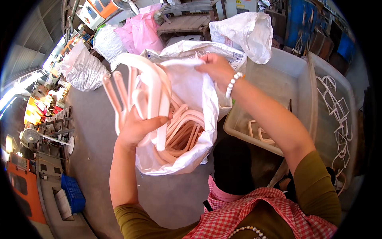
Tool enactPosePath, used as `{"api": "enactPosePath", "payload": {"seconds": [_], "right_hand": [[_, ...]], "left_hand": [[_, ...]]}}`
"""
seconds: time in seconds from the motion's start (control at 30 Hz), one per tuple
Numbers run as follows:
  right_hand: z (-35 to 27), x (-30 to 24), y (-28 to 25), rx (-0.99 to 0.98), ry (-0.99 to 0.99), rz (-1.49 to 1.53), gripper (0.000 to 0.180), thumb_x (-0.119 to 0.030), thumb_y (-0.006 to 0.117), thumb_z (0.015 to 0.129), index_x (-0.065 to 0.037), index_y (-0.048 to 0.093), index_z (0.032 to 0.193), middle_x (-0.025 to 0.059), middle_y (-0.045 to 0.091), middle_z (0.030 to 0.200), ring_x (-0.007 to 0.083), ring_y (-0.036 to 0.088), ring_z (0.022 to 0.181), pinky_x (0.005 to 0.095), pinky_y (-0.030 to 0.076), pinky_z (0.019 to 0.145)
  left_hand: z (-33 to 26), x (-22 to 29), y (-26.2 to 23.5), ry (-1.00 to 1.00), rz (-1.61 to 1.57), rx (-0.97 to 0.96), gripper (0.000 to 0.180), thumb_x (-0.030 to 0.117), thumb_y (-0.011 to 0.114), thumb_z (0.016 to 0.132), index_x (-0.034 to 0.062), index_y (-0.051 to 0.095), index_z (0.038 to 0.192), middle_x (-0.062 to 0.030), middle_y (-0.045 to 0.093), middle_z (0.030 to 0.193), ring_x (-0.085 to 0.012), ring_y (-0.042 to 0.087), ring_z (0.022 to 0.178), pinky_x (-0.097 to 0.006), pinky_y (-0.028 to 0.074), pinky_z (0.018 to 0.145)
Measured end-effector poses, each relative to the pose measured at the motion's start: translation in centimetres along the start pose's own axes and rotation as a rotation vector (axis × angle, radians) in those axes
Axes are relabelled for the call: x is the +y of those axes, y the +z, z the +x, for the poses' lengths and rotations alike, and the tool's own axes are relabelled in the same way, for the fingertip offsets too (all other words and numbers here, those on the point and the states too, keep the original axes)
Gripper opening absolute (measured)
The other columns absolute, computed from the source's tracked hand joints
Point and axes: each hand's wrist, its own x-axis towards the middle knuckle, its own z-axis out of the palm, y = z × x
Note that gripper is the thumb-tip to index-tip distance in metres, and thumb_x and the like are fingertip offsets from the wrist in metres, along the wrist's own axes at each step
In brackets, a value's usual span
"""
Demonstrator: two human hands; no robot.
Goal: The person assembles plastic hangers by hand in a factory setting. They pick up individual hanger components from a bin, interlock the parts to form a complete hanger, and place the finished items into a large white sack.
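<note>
My left hand (137,128) is closed around a bundle of pale pink curved plastic pieces (154,87), held up over the mouth of a white woven sack (210,103). The pieces are long, smooth and bent, like handles or frames; their exact kind I cannot tell. Inside the sack lie several more curved pink pieces (184,131), stacked against one another. At the sack's far right rim, my right hand (218,68) pinches the white fabric and holds the mouth open. A white bead bracelet circles that wrist.
Right of the sack stands a large translucent tub (254,139) with a few pale looped pieces in it. Another tub (346,159) beyond holds tangled white strips. White sacks (83,67), a pink bag (143,34) and a wooden bench (185,24) stand behind. A blue crate (73,194) sits far left.
</note>
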Motion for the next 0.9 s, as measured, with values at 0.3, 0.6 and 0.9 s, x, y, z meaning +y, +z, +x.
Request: {"api": "enactPosePath", "payload": {"seconds": [0.3,0.6,0.9], "right_hand": [[-0.7,-0.7,1.7,-0.099,-0.303,-0.16,0.024,-0.006,0.069,0.08,0.002,0.059,0.1,0.0039,0.064,0.089,0.0069,0.058,0.079,0.0216,0.047,0.071],[-1.3,-3.3,-1.6,-0.351,0.045,-0.497,0.04,-0.04,0.056,0.091,-0.006,0.058,0.112,0.0034,0.061,0.092,0.0089,0.054,0.074,0.022,0.046,0.069],[10.0,-2.6,6.8,-0.549,0.185,-0.542,0.061,-0.052,0.05,0.089,0.003,0.062,0.113,0.0178,0.063,0.112,0.024,0.06,0.1,0.0331,0.046,0.086]], "left_hand": [[4.3,-10.9,-3.3,0.536,1.52,0.025,0.043,0.002,0.054,0.076,0.0054,0.056,0.119,-0.0208,0.06,0.107,-0.0407,0.062,0.084,-0.045,0.05,0.076],[2.5,-12.7,-2.6,0.17,1.413,-0.105,0.044,0.001,0.052,0.075,0.0026,0.056,0.119,-0.0206,0.065,0.09,-0.0343,0.064,0.082,-0.042,0.051,0.074],[3.3,-12.3,-2.3,0.198,1.354,-0.129,0.046,0.004,0.059,0.073,0.0053,0.056,0.119,-0.0173,0.066,0.092,-0.0329,0.064,0.087,-0.044,0.049,0.077]]}}
